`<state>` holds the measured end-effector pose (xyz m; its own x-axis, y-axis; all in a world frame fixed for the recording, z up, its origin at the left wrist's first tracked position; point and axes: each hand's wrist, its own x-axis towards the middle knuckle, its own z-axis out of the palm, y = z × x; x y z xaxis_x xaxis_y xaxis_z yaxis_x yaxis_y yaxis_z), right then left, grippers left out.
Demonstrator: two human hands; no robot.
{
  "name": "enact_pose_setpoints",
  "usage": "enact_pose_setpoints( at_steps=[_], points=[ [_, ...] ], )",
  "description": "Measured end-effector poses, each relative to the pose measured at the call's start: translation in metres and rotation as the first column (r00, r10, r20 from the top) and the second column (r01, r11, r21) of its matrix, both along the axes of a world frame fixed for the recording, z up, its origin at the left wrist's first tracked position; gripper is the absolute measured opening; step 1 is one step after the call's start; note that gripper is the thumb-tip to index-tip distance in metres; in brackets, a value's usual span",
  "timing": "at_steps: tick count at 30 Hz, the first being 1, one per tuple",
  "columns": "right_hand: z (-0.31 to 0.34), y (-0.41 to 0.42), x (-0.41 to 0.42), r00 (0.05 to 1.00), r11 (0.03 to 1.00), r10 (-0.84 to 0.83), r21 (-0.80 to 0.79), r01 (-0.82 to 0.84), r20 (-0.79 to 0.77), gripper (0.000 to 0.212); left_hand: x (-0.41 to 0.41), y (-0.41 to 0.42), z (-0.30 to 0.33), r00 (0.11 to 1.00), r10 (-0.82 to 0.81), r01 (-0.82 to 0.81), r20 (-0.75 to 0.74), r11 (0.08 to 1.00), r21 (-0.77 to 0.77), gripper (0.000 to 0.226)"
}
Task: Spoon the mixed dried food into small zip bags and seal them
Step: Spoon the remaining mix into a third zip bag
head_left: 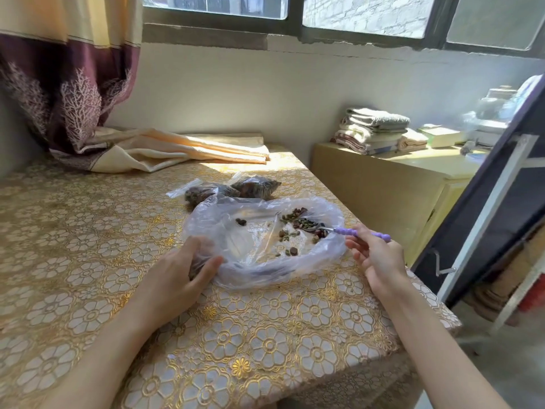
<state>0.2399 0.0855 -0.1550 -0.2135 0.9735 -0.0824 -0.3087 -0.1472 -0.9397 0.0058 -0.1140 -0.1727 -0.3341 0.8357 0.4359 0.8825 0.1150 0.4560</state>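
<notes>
Palm-down, the left hand (188, 270) rests on the near-left rim of the big clear bag (259, 273), fingers curled over the plastic and gripping it. Opposite, the right hand (376, 258) pinches the purple handle of a spoon (339, 230), its bowl lying among the scattered dried food (298, 222) inside. Behind, two filled zip bags (233, 188) lie on the tablecloth (265, 343).

A single head-worn wide-angle view looks forward and down, close over the table (88, 261) toward the window (365, 16).
</notes>
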Motion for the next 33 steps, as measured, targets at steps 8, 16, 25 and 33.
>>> enact_pose_setpoints(
  at_steps=[8, 16, 25, 33],
  points=[
    [-0.002, 0.002, 0.005, 0.996, 0.993, -0.020, -0.115, 0.010, -0.088, 0.022, 0.000, 0.001, 0.002, 0.999, 0.002, -0.003, 0.041, 1.000, 0.025, 0.021],
    [0.018, -0.014, -0.001, 0.995, 0.998, 0.070, 0.009, -0.070, -0.075, 0.029, 0.003, 0.001, 0.007, 0.990, 0.000, -0.009, 0.139, 0.998, 0.058, 0.055],
    [0.048, -0.044, -0.023, 0.949, 0.945, 0.306, 0.147, -0.294, -0.072, 0.030, 0.000, 0.002, 0.006, 0.969, -0.026, 0.004, 0.248, 0.996, 0.091, 0.051],
    [0.057, -0.071, -0.049, 0.850, 0.747, 0.502, 0.413, -0.521, 0.163, 0.018, -0.004, 0.003, 0.003, 0.895, -0.055, 0.005, 0.442, 0.994, 0.113, 0.046]
  ],
)
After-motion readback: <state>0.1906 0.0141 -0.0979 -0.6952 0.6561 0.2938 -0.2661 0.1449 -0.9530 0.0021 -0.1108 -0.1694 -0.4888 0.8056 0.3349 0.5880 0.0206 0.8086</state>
